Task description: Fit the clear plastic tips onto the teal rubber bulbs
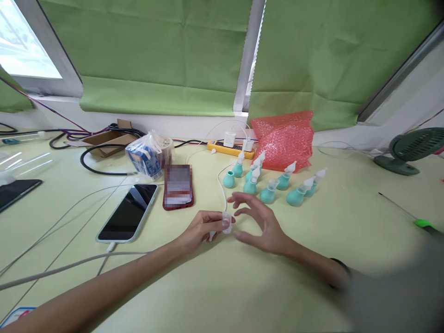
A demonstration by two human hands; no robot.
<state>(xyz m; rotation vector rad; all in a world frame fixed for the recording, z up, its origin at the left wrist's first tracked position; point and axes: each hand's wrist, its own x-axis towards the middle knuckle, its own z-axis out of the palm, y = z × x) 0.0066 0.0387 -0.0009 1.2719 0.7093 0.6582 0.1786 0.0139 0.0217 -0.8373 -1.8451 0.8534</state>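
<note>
My left hand (204,227) grips a small clear plastic cylinder (226,223) between thumb and fingers. Below that hand a white pointed tip (212,236) pokes out, partly hidden by the fingers. Just right of the cylinder, my right hand (258,223) is open, its thumb and fingers curved apart around bare air. Beyond my hands stand several teal rubber bulbs, most with clear or white nozzles, such as the tilted one (295,196) at the right. One teal bulb (229,179) has an uncovered round opening at its top.
A black-screened phone (127,212) and a red-cased phone (178,187) lie to the left. Behind are a yellow power strip (231,149), a red bubble-wrap bag (282,141) and a bagged blue box (144,157). A green-handled screwdriver (423,223) and green fan (404,152) are at right.
</note>
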